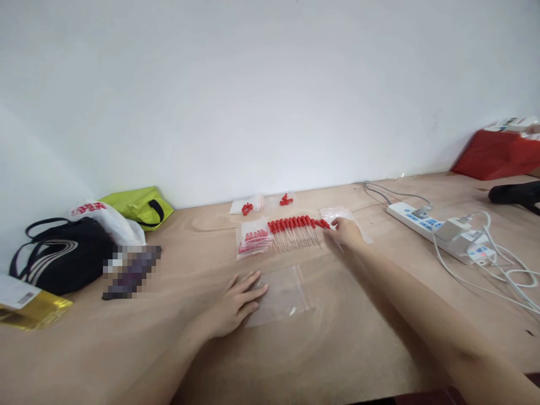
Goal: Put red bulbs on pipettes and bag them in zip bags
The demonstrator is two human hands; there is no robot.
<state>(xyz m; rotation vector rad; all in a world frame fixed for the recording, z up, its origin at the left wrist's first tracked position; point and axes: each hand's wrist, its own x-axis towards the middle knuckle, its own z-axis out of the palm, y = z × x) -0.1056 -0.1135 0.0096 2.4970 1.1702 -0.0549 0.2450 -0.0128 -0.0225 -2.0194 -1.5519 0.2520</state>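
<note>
My left hand [238, 304] lies open on the table, its fingers spread onto the left edge of a clear zip bag [282, 295]. Farther back, my right hand [346, 232] has its fingers closed at the right end of a row of thin pale sticks with red tops [293, 225]. A red-topped stick [324, 224] shows at those fingertips, tilted out of line with the row; most of it is hidden. Left of the row is a clear bag with several red-topped pieces [255, 239] inside. Another clear bag [337, 214] lies behind my right hand.
Small red pieces [247, 209] and more [286, 199] lie on bags near the wall. A white power strip [439, 230] with plugs and looping cables is at right, a red bag [498, 152] beyond. At left are a black bag [67, 253] and a lime-green bag [143, 208].
</note>
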